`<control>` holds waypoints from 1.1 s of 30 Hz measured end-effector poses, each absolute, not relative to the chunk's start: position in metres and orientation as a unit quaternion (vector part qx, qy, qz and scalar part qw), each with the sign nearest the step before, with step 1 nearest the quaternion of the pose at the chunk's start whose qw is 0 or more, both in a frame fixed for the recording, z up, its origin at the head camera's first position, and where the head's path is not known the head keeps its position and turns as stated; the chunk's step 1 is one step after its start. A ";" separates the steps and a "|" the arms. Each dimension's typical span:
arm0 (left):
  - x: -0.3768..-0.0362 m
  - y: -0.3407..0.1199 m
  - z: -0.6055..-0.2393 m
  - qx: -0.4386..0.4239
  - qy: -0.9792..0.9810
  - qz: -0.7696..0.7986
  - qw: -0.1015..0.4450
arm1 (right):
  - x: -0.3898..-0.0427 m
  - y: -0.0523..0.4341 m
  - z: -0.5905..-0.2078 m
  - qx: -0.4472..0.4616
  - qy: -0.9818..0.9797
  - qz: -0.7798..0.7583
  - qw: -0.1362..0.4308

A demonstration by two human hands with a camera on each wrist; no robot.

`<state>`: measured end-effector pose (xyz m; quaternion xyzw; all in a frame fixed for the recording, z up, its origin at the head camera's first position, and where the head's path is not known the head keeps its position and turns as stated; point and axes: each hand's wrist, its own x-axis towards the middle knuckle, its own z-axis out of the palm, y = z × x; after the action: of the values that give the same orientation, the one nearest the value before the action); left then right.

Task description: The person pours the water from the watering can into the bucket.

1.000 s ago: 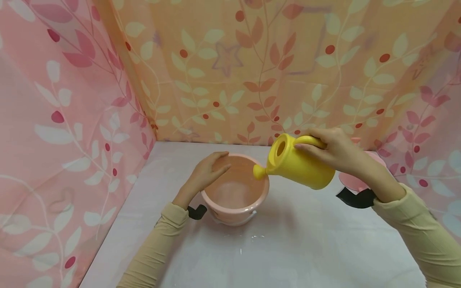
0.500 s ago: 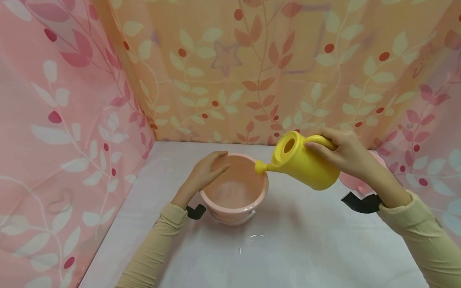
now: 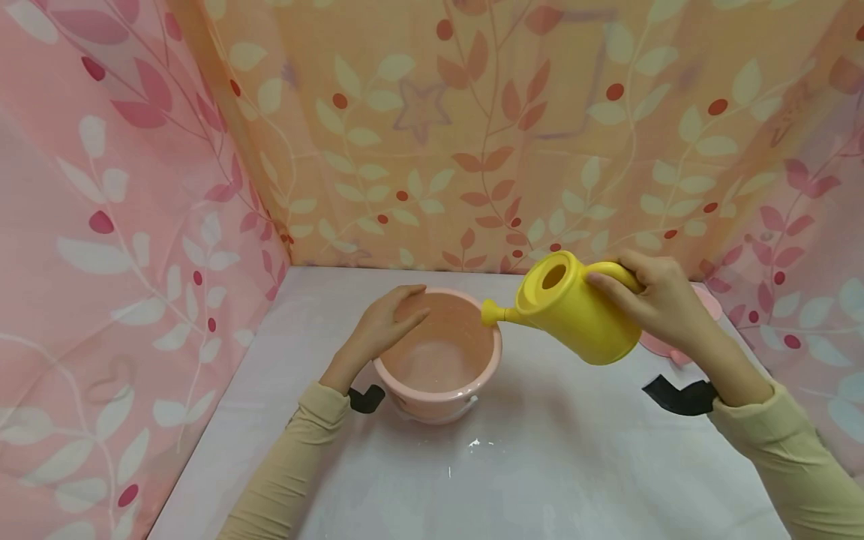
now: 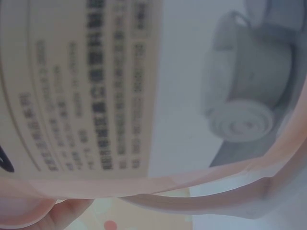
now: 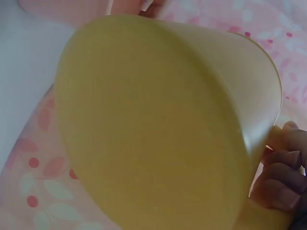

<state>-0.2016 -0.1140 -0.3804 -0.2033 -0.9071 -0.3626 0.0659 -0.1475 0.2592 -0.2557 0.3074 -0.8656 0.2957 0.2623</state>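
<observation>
Nearest to the onlooker, at the bottom of the head view, two beige sleeves (image 3: 283, 472) come in over the white table (image 3: 540, 480), each with a black strap at the wrist. A little further, in the lower middle of the frame, stands the pink bucket (image 3: 439, 360). The left hand (image 3: 378, 330) lies with relaxed, nearly straight fingers over its left rim and steadies it; it does not grasp the rim. To the right of the bucket and above the table, the right hand (image 3: 664, 304) has its fingers curled around the handle of the yellow watering can (image 3: 574, 307). The can is tilted, and its spout (image 3: 496, 313) is at the bucket's right edge, pointing inward. I judge that, to do this well, the spout should be kept over the opening and the can turned gently, while the left hand keeps the bucket from sliding; some wet spots already shine on the table in front of the bucket. Behind the right hand a pink object (image 3: 702, 300) is partly hidden, and at the back hang curtains (image 3: 432, 135) with leaves. The left wrist view shows a printed label (image 4: 86, 86) on the bucket's wall, unreadable, which the head view misses. The right wrist view shows the can's round bottom (image 5: 153, 124) and the curled fingers (image 5: 283, 177).
</observation>
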 end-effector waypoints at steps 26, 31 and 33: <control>-0.200 -0.112 -0.380 -0.200 -0.908 -0.363 0.066 | -0.137 0.280 -0.301 0.204 -0.876 0.355 0.257; -0.200 -0.113 -0.380 -0.198 -0.908 -0.364 0.066 | -0.137 0.282 -0.307 0.196 -0.874 0.364 0.254; -0.200 -0.113 -0.380 -0.197 -0.908 -0.364 0.065 | -0.137 0.283 -0.309 0.195 -0.872 0.370 0.255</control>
<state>-0.2003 -0.1128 -0.3803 -0.1969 -0.9080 -0.3640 0.0653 -0.1367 0.2826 -0.3095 0.1950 -0.8718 0.3700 0.2550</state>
